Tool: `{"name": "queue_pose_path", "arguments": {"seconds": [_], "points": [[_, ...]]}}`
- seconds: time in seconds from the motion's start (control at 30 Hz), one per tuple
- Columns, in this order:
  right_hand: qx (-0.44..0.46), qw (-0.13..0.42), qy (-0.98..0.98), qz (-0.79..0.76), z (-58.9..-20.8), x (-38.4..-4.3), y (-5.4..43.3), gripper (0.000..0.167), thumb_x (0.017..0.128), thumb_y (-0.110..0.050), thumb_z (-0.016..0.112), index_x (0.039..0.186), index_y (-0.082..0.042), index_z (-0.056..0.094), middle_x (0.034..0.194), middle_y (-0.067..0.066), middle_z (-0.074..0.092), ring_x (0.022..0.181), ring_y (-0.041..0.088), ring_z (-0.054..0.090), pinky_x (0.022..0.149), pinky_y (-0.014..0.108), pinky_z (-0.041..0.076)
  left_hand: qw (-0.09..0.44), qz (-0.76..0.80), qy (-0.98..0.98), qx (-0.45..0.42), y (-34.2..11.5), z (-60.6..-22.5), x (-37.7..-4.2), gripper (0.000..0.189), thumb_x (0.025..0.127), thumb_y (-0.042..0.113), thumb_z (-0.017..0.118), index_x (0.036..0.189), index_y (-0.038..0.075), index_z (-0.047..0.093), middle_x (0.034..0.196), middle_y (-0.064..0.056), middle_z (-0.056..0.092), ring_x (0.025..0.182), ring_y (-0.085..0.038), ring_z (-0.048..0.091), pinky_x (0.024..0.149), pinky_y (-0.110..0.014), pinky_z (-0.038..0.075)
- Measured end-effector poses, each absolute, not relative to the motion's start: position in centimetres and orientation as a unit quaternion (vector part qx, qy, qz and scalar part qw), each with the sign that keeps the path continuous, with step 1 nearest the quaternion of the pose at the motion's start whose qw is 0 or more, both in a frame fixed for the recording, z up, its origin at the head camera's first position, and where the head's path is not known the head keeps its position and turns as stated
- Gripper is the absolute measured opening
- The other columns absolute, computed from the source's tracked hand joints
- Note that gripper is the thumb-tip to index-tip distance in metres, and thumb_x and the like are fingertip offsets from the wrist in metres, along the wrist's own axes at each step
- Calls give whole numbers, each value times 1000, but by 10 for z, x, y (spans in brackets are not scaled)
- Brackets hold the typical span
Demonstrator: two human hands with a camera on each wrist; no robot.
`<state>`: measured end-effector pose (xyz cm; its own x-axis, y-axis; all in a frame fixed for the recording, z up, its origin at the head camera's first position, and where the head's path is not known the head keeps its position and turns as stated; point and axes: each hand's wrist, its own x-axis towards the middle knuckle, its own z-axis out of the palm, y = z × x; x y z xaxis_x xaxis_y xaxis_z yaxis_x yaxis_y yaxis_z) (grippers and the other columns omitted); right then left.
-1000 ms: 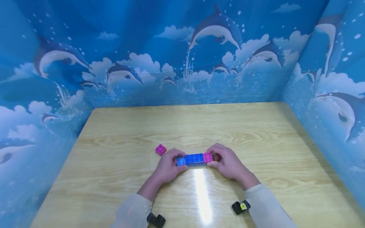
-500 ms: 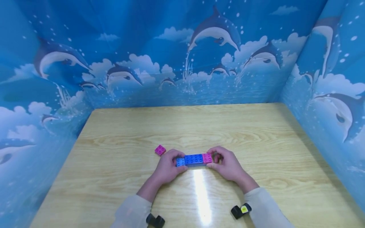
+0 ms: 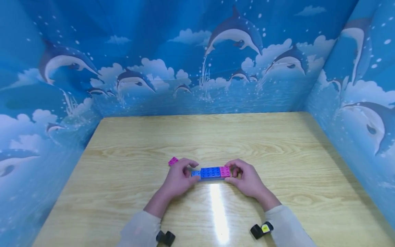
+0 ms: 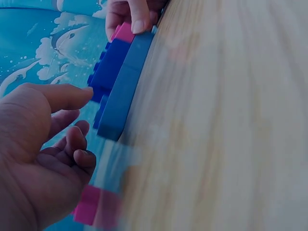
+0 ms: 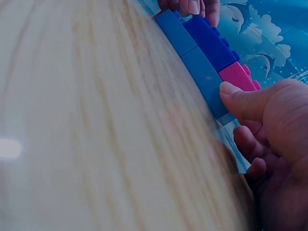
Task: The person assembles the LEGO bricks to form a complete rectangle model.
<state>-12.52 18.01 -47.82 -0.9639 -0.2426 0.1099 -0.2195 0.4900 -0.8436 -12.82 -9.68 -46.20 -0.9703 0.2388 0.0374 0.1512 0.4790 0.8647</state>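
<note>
On the table lies a low row of toy building bricks: light blue bricks (image 5: 195, 55) form the bottom layer. A longer dark blue brick (image 3: 210, 172) and a small pink brick (image 3: 225, 171) sit on top, leaving light blue studs bare at the left end. My right hand (image 3: 245, 176) grips the pink end, its thumb against the side. My left hand (image 3: 179, 176) is loosened around the left end, thumb and forefinger spread apart; whether the thumb touches the bricks I cannot tell. Just beyond this hand lies a loose magenta brick (image 3: 173, 161), partly covered by it.
The wood-grain table (image 3: 139, 133) carries a bright light reflection (image 3: 219, 212) in front of the bricks. A blue dolphin-print curtain (image 3: 172, 68) encloses the back and sides. Black wrist cameras (image 3: 261, 230) sit at both cuffs.
My left hand has loosened from the left end of the bricks and shifted slightly left, its forefinger lifting away. The right hand keeps its grip, and the bricks stay in place.
</note>
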Motion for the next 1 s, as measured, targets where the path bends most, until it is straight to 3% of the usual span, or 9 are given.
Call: {"name": "queue_pose_path", "arguments": {"seconds": [0.2,0.33,0.57,0.7,1.0], "points": [[-131,15,859,-495,-478,-124,180,39,77,-6,86,110,-16,68,81,3,58,73,20,54,60,28,46,7,505,856,108,-109,-455,-133,42,77,8,84,116,12,68,83,-9,56,65,-16,50,56,-28,46],[-130,15,858,-497,-477,-124,180,38,77,-6,86,110,-16,68,81,3,58,73,20,55,61,28,46,-20,515,852,93,-119,-452,-137,43,76,1,83,116,7,68,84,-13,56,69,-19,52,61,-28,48],[-131,10,857,-498,-480,-124,181,38,77,-8,86,109,-16,68,80,3,58,72,20,55,62,28,47,-42,506,859,71,-138,-450,-142,48,74,-2,83,119,3,67,97,-12,60,70,-19,52,60,-24,47],[-132,9,857,-497,-481,-125,181,38,77,-8,86,109,-16,68,80,3,58,72,20,55,61,28,47,-36,489,870,58,-145,-451,-145,52,73,0,85,121,7,66,110,-7,60,71,-18,52,58,-25,47],[-130,18,857,-498,-480,-125,180,38,77,-7,86,109,-16,68,81,4,58,73,21,55,62,28,47,0,451,892,38,-153,-456,-151,60,71,-1,85,126,12,64,111,-3,58,73,-19,53,60,-30,48]]}}
